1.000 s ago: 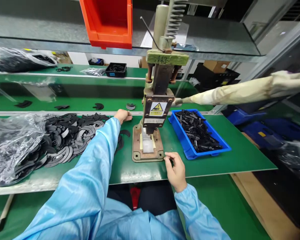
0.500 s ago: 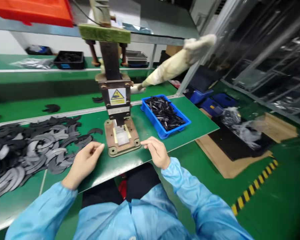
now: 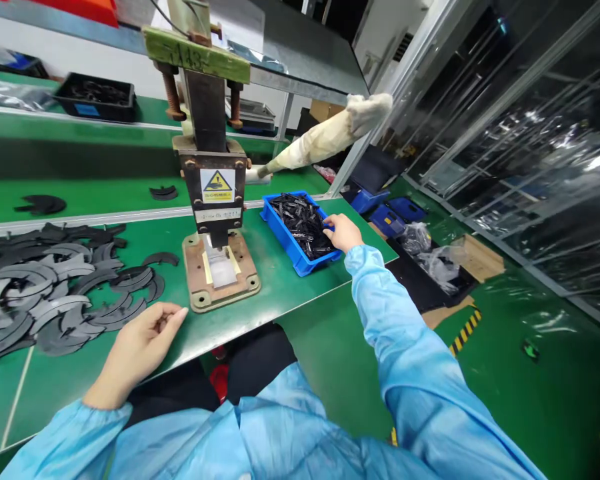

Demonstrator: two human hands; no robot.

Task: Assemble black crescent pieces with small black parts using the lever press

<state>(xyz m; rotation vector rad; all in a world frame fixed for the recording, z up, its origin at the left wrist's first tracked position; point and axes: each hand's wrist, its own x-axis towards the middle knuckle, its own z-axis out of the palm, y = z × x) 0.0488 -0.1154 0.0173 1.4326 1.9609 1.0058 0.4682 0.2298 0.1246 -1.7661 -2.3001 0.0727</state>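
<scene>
While the right hand [image 3: 344, 233] is placed at black parts [image 3: 300, 222] in the blue tray [image 3: 281, 235] and the left hand [image 3: 140, 345] is loosely curled near the press [image 3: 213, 207], whether anything is grasped by either cannot be told.

The press [image 3: 207, 143] stands between the loose parts [image 3: 60, 305] and the tray [image 3: 283, 241], its lever [image 3: 320, 141] jutting rightward high up. Bare table [image 3: 277, 293] before its base [image 3: 245, 267] and between base and tray leaves passage.

Glossy plastic tray [image 3: 283, 239]
</scene>
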